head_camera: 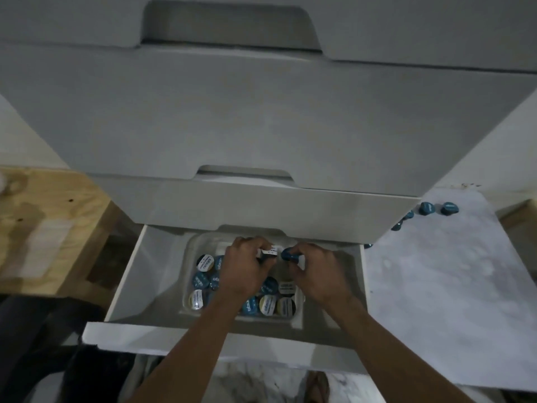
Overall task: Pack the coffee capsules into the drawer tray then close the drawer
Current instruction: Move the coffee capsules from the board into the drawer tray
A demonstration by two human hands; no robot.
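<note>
Two bare forearms come up from the bottom edge, cut off below the elbows. Near front panel of the open drawer [186, 338] runs under both arms; drawer sits pulled out at the foot of a grey cabinet [261, 117]. Clear tray [189, 248] lies inside the drawer floor, toward its middle; tray walls are faint and hard to trace, near-right corner hidden by the right wrist. Coffee capsules [203, 279] fill the tray's near and left parts, blue lids and white-labelled lids up, lettering too blurred to read; several are covered by the arms, count cannot be told. Left hand [244, 271] hangs over the tray's far half, fingers curled round a white-labelled capsule [268, 253], mostly hidden in the grip. Right hand [316, 271] is just beside it, fingertips pinching a blue capsule [287, 254] over the tray's far edge; whether either capsule touches the tray cannot be told. Hands near each other, apart.

Right of the drawer, a pale marbled surface [436, 286] carries loose blue capsules [427, 208] at its far edge; some are half hidden behind the cabinet corner. Left, a plywood board [43, 228], blurred. Dark shapes at the bottom left corner, unreadable. Upper drawer fronts with cut-out handles rise behind, top one cropped.
</note>
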